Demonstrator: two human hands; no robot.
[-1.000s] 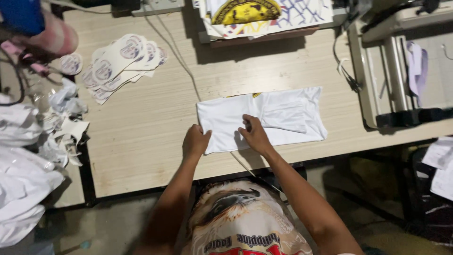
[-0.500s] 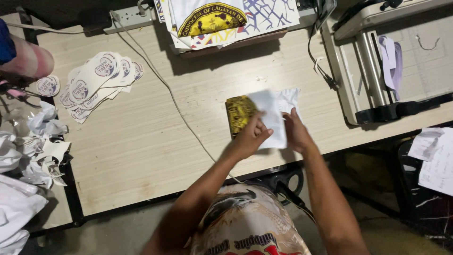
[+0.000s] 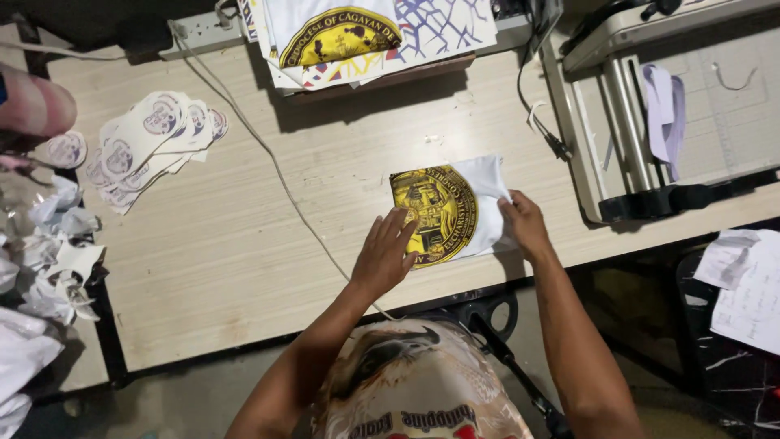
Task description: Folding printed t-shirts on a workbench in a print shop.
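A folded white shirt with a round yellow and black emblem facing up lies near the front edge of the wooden table. My left hand rests flat with fingers spread on the emblem's lower left side. My right hand presses on the shirt's right edge, fingers on the white cloth.
A stack of printed shirts lies at the table's back. A fan of round printed cut-outs sits at left, crumpled white scraps beyond. A grey cable crosses the table. A heat press frame stands right, papers below it.
The shirt, spread wide a second ago, is now folded into a small packet with the emblem on top. Both hands have moved onto it and flatten it.
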